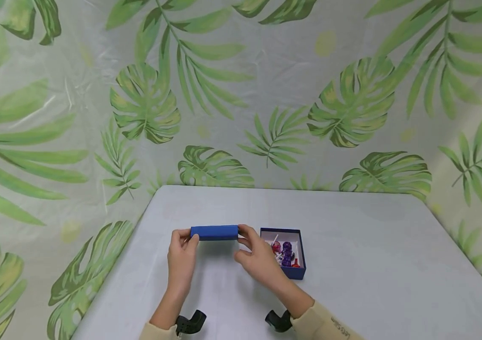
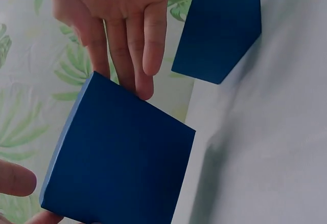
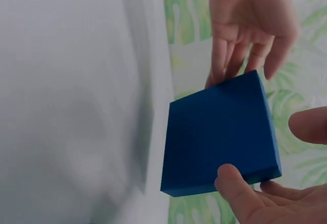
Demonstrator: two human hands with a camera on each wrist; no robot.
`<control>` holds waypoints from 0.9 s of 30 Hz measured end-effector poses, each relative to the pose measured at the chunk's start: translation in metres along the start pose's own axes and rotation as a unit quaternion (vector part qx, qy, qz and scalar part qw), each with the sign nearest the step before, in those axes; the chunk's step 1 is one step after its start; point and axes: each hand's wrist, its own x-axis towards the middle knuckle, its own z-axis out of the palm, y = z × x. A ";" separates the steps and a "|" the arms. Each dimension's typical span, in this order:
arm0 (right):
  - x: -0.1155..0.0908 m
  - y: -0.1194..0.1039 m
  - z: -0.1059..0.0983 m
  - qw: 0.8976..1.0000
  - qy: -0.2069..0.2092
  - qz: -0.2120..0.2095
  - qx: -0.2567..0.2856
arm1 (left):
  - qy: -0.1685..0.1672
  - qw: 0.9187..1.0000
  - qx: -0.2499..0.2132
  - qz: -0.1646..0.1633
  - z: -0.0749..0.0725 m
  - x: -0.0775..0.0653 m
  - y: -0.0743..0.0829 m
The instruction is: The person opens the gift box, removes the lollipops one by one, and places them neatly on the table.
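Now holding the lid (image 1: 214,233) above the bench (image 1: 373,259), gripped at opposite ends by left grip (image 1: 183,257) and right grip (image 1: 260,255), near the box (image 1: 295,274) with sweets (image 1: 287,247) inside.

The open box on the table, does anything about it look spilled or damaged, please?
Nothing stands out: red and purple items lie inside the box, its visible walls look intact; the right hand hides part.

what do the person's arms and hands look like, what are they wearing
The left hand and right hand are bare, without gloves. The cream fabric left sleeve and cream fabric right sleeve end short of the hands; the right one carries small dark lettering. A bent black left wrist device and matching right wrist device also show.
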 end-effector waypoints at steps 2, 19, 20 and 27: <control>0.000 0.003 0.002 1.000 -0.010 0.005 0.008 | 0.005 1.000 0.004 -0.001 -0.002 0.002 -0.004; -0.006 0.025 0.020 0.998 -0.051 0.028 -0.011 | 0.048 0.997 0.041 -0.047 -0.015 0.012 -0.040; -0.006 0.026 0.021 0.998 -0.053 0.028 -0.015 | 0.050 0.997 0.042 -0.050 -0.016 0.013 -0.042; -0.005 0.032 0.028 0.997 -0.067 0.028 -0.037 | 0.046 0.994 0.059 -0.074 -0.013 0.016 -0.055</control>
